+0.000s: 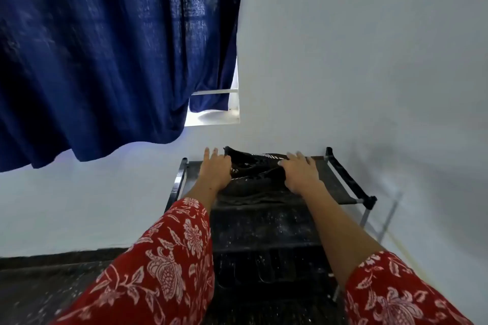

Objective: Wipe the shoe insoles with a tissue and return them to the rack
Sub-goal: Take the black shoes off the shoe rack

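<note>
A black shoe rack (346, 179) stands against the white wall, with a dark fabric top shelf. On that shelf lie dark shoes (253, 169), black with some white stripes at the back. My left hand (214, 169) rests at the shoes' left side with its fingers stretched out toward the wall. My right hand (299, 171) lies on the shoes' right side, fingers spread flat, thumb against the shoe. No tissue or separate insole shows; the hands hide part of the shoes.
A dark blue curtain (111, 55) hangs at upper left over a window (214, 113). The white wall (369, 60) runs right behind the rack. Lower rack shelves (264, 229) and a dark speckled floor (39, 293) lie below.
</note>
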`<state>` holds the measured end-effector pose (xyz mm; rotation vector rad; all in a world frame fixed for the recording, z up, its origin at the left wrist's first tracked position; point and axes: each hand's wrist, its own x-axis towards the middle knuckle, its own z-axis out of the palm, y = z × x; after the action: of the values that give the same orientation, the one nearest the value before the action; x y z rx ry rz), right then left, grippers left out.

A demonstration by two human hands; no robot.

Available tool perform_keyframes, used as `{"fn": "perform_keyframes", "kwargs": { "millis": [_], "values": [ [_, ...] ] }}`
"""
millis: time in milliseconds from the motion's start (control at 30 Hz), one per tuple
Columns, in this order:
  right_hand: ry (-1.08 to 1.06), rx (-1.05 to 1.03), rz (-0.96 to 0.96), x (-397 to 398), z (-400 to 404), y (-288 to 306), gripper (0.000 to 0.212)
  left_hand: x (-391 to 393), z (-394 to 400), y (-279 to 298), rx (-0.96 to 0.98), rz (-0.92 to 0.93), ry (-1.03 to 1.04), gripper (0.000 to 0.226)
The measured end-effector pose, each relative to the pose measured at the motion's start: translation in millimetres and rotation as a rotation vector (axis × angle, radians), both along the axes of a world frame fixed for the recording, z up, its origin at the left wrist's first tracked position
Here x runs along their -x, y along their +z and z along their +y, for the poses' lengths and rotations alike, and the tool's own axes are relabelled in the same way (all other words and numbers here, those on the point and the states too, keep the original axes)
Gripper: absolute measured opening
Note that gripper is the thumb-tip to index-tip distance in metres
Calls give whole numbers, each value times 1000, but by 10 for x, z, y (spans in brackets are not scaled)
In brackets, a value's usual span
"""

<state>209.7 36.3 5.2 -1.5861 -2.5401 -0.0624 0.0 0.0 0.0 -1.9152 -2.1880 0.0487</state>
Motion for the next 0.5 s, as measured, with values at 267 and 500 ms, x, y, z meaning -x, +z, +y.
{"fn": "perform_keyframes", "kwargs": {
  "millis": [267,500],
  "values": [
    [-5,-13,-267,53,163,-249,34,78,442,-130,95,490,-200,37],
    [-12,-94,-279,38,200,-35,24,130,580,4,80,644,-215,20]
  ]
}}
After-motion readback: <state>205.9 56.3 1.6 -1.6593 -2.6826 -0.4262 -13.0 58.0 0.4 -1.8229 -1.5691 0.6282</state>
